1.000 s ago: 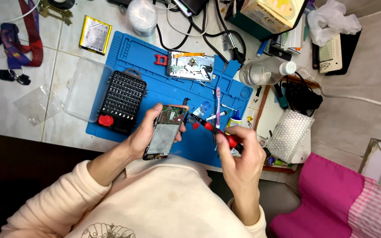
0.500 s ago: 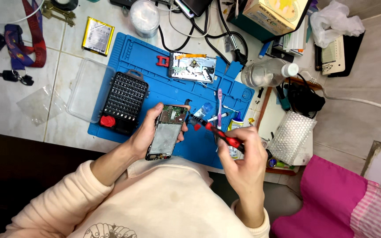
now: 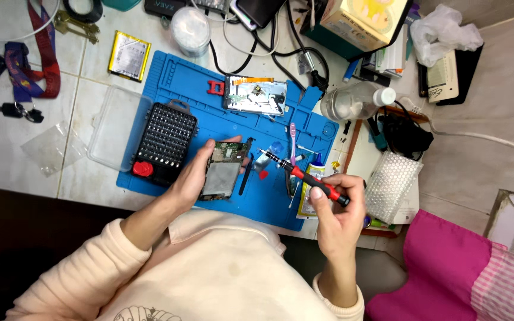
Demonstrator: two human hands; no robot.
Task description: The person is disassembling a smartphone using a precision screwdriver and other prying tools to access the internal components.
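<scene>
Red screwdriver (image 3: 307, 181) withdrawn from phone (image 3: 223, 171)

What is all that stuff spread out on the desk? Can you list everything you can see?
Work mat: one, blue, desk centre.
Opened phone: one, grey inside, in the left hand.
Screwdriver: one, red and black, in the right hand, tip towards the phone.
Bit set: one, black, red knob, mat's left edge.
Circuit assembly: one, silver, top of mat.
Toothbrush: one, pink, on the mat.
Battery: one, yellow-edged, above the mat.
Plastic bottle: one, clear, right of the mat.
Bubble wrap: one piece, clear, far right.
Keys: one bunch, red lanyard, far left.
Left hand: one.
Right hand: one.
</scene>
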